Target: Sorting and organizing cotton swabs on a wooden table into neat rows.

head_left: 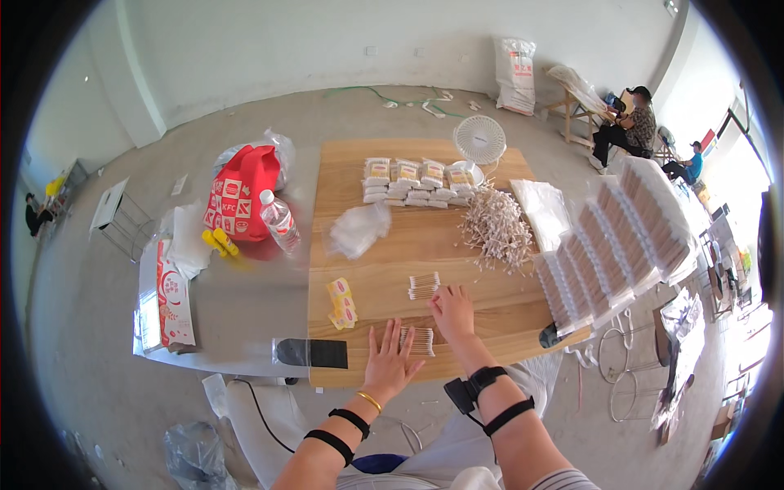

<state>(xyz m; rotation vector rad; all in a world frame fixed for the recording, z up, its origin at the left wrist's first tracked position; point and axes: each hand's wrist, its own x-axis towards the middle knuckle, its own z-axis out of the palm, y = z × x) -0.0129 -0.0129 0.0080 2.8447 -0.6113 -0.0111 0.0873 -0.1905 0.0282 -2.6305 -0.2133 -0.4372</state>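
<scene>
— Lying flat under both hands, is that a row of cotton swabs?

— Yes. A small row of swabs (419,340) sits near the front edge of the wooden tabletop (384,269). The left hand (389,362) is spread, palm down, fingers touching the row's left end. The right hand (452,311) rests open just above it; whether its fingertips pinch anything, I cannot tell.

— And around them?

— A second swab row (424,285) lies just beyond, a yellow packet (342,303) to the left. Farther back: a loose swab heap (496,226), a crumpled clear bag (358,229), packed bundles (418,181) and a small white fan (479,139). Stacked clear boxes (608,245) line the right side.

— The room?

— Grey concrete floor (90,359), pale walls. A lower grey table (237,302) on the left holds a red bag (241,193) and a water bottle (279,220). Two people sit far right, probably by a doorway.
</scene>
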